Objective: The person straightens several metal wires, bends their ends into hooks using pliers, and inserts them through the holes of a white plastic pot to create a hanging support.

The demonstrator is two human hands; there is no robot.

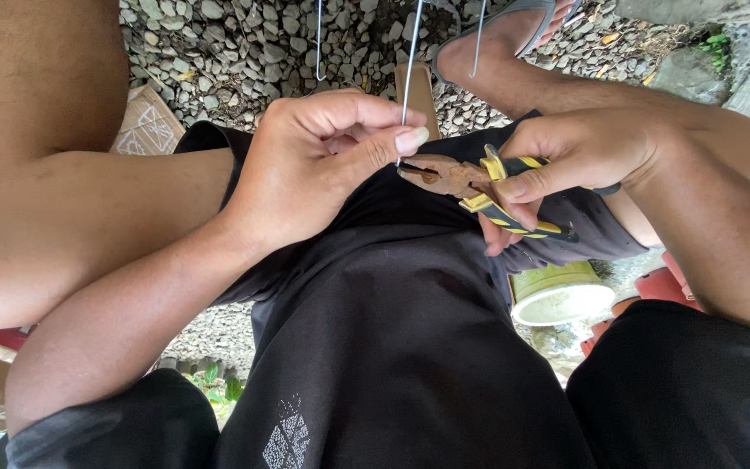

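Note:
My left hand (319, 161) pinches the lower end of a thin metal wire (411, 65) between thumb and fingers; the wire runs up and out of the top of the view. My right hand (570, 161) grips rusty pliers (444, 176) by their yellow-and-black handles (505, 213). The pliers' jaws point left and meet the wire right at my left thumb tip. Both hands are held over my lap, which is covered by black shorts (392, 347).
Grey gravel (245, 43) covers the ground ahead. More thin wires (319, 43) hang at the top. My sandalled foot (505, 35) rests on the stones. A piece of cardboard (145, 126) lies at left. A yellow-green pot (557, 293) and reddish pots (657, 285) stand at right.

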